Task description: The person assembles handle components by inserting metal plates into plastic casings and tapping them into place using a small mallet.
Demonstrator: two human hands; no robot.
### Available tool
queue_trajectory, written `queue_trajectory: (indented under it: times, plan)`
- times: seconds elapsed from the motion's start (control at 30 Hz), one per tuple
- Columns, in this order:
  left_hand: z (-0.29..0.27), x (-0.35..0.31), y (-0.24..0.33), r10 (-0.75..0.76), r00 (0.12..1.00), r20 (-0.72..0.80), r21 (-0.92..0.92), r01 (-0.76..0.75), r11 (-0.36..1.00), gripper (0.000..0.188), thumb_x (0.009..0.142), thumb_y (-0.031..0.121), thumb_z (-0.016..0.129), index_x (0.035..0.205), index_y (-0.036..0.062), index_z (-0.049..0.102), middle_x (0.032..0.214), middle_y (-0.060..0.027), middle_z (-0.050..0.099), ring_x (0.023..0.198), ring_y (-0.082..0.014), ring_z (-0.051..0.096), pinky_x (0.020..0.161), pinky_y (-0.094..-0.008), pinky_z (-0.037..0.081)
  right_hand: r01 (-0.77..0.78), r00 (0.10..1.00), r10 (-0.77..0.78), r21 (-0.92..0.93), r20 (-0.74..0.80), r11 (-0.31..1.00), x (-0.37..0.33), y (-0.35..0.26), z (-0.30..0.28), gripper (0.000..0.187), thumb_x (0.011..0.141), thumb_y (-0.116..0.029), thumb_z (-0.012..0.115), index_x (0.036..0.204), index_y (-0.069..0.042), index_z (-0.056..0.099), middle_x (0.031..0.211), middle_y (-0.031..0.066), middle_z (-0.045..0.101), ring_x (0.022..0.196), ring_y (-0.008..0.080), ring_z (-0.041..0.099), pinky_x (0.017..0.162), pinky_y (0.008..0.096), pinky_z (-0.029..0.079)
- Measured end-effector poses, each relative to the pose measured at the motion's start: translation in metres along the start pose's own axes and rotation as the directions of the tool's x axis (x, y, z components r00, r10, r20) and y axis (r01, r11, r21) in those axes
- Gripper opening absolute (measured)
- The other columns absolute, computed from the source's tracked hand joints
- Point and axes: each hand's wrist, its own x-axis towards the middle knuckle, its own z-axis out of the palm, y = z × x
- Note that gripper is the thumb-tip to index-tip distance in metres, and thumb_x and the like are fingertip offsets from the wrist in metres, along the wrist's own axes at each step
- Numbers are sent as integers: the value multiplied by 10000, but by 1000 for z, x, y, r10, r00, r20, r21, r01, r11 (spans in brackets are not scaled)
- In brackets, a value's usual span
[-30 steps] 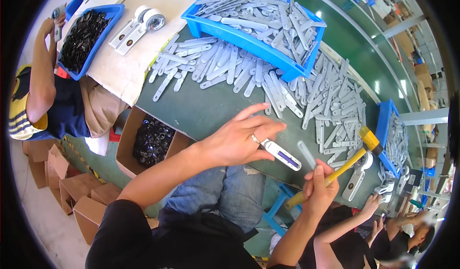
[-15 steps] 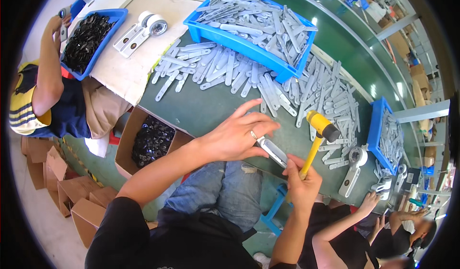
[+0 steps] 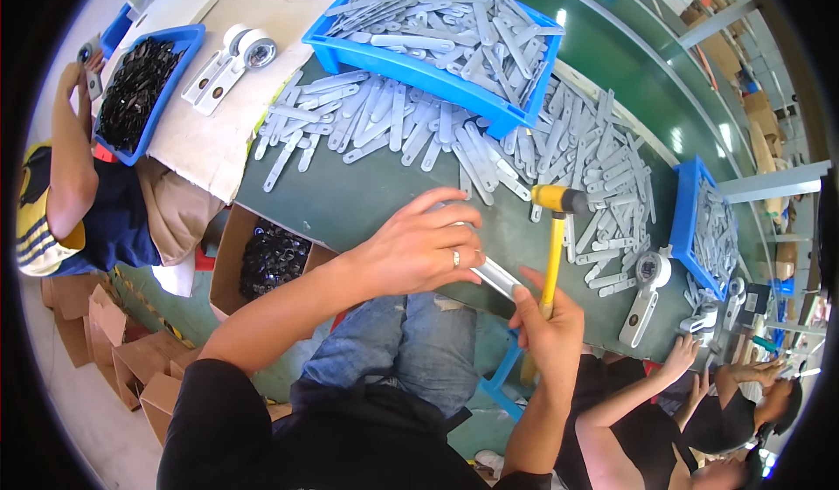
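Note:
My left hand [image 3: 418,244], a ring on one finger, is closed over the far end of a long pale grey plastic piece [image 3: 498,278] held above the table's near edge. The fingers hide that end of it. My right hand [image 3: 552,326] grips the handle of a yellow mallet [image 3: 554,250] that stands nearly upright, its black-faced head at the top pointing right. The right thumb also presses the near end of the grey piece. Beyond both hands, many similar grey strips [image 3: 398,114] lie in a loose heap on the green table.
A blue bin [image 3: 498,116] heaped with grey strips stands behind the pile. Another blue bin [image 3: 686,215] is at the right, near a white roller assembly [image 3: 642,302]. A carton [image 3: 229,263] of dark parts sits left of my legs. Co-workers sit on both sides.
My left fingers have curled down around the grey piece from a more spread pose. The mallet has swung more upright, its head moving left. The whole view has shifted slightly.

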Motion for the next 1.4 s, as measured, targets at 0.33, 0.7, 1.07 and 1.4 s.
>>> queue_trajectory:
  times: [0.33, 0.7, 1.07, 1.4]
  plan:
    - [5, 0, 1, -33, 999, 1, 20, 33, 999, 255, 769, 250, 899, 933, 111, 762, 1010, 12, 729, 1119, -224, 668, 1051, -484, 495, -243, 960, 197, 240, 200, 940, 13, 16, -3, 376, 1062, -233, 673, 1341, 19, 678, 770, 118, 770, 438, 71, 527, 401, 226, 370]
    - [1, 3, 7, -29, 999, -27, 151, 33, 988, 235, 801, 258, 846, 999, 157, 770, 996, 11, 706, 1110, -218, 664, 1091, -512, 489, -166, 981, 125, 325, 146, 931, 26, 23, 5, 307, 1043, -242, 705, 1237, -8, 744, 651, 45, 682, 447, 64, 532, 413, 228, 368]
    - [-2, 12, 6, 103, 967, 234, 220, -156, 963, 375, 858, 156, 718, 1181, 330, 794, 1085, 32, 728, 994, -140, 694, 1158, -547, 451, -121, 988, 85, 317, 125, 941, 27, 23, 7, 279, 1046, -242, 698, 1201, -17, 754, 620, 15, 635, 426, 74, 502, 401, 241, 339]
    - [1, 15, 5, 118, 970, 213, 183, -158, 970, 315, 882, 199, 719, 1170, 295, 806, 915, 40, 663, 969, -149, 673, 1238, -588, 335, -3, 1000, 11, 316, -24, 949, -1, 22, 11, 346, 1075, -240, 649, 1347, -26, 649, 629, -17, 564, 464, 50, 466, 422, 220, 332]
